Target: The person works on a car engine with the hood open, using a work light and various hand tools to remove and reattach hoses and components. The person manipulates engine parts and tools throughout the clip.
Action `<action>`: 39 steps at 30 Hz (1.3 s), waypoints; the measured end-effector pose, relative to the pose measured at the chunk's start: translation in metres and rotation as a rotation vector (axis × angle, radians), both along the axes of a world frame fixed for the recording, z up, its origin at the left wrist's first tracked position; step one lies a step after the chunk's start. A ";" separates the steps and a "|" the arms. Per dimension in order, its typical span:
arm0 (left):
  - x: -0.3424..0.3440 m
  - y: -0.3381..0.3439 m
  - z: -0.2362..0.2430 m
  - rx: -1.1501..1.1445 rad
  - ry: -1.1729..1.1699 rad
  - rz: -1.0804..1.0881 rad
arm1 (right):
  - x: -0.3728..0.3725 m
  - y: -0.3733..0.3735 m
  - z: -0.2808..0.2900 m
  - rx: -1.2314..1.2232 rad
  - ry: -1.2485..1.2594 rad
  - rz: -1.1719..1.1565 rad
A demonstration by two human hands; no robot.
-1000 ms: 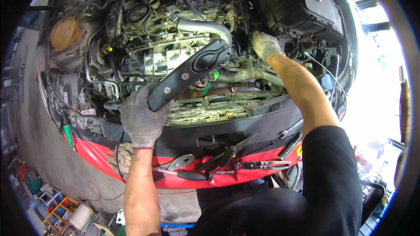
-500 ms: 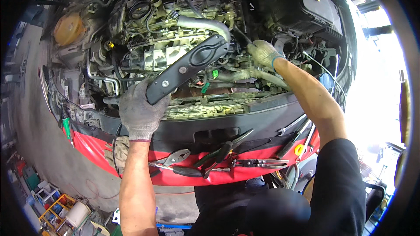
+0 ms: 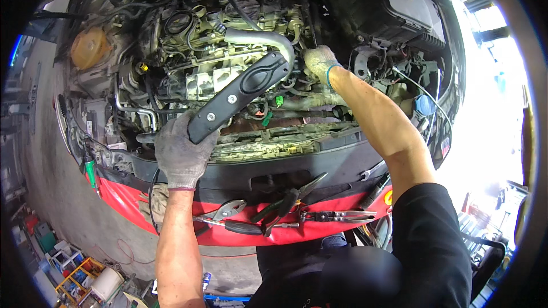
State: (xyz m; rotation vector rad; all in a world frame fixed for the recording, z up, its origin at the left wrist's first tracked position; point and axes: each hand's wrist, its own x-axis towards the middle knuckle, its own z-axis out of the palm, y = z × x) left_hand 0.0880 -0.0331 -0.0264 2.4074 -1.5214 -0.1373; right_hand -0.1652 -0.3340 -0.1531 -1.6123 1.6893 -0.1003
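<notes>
My left hand [image 3: 185, 151], in a grey knit glove, is closed round the lower end of a flat black plastic air duct [image 3: 231, 100]. The duct slants up over the engine [image 3: 214, 82], and a curved grey pipe [image 3: 260, 37] runs from its upper end. My right hand [image 3: 321, 61], in a paler glove, reaches into the engine bay just right of that pipe. Its fingers are curled round a thin dark rod [image 3: 314, 33] that sticks up past them; the rod's lower end is hidden. Green connectors [image 3: 279, 101] show below the duct.
A red cover [image 3: 234, 234] drapes the front edge, with pliers [image 3: 228, 210], a screwdriver [image 3: 245, 227] and other hand tools on it. An orange tank [image 3: 90, 48] stands left, a black box [image 3: 394, 5] right. A green-handled tool [image 3: 89, 171] hangs at the left edge.
My right hand has moved left and slightly up, nearer the grey pipe, and the dark rod now stands more upright. The left hand still holds the duct, nearly in place.
</notes>
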 end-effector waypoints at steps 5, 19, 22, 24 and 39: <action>0.000 0.001 0.002 0.028 -0.010 0.017 | -0.003 0.007 -0.017 -0.148 0.040 0.017; 0.002 -0.002 -0.007 -0.085 -0.068 -0.043 | -0.002 -0.010 -0.019 -0.152 0.244 0.128; 0.002 -0.003 -0.005 -0.073 -0.055 -0.036 | -0.001 -0.009 -0.020 -0.181 0.245 0.119; 0.000 -0.003 -0.003 -0.039 -0.037 -0.024 | -0.009 -0.006 -0.024 -0.211 0.234 0.119; 0.000 -0.004 0.000 0.068 -0.014 0.044 | -0.018 0.002 -0.016 -0.245 0.181 0.116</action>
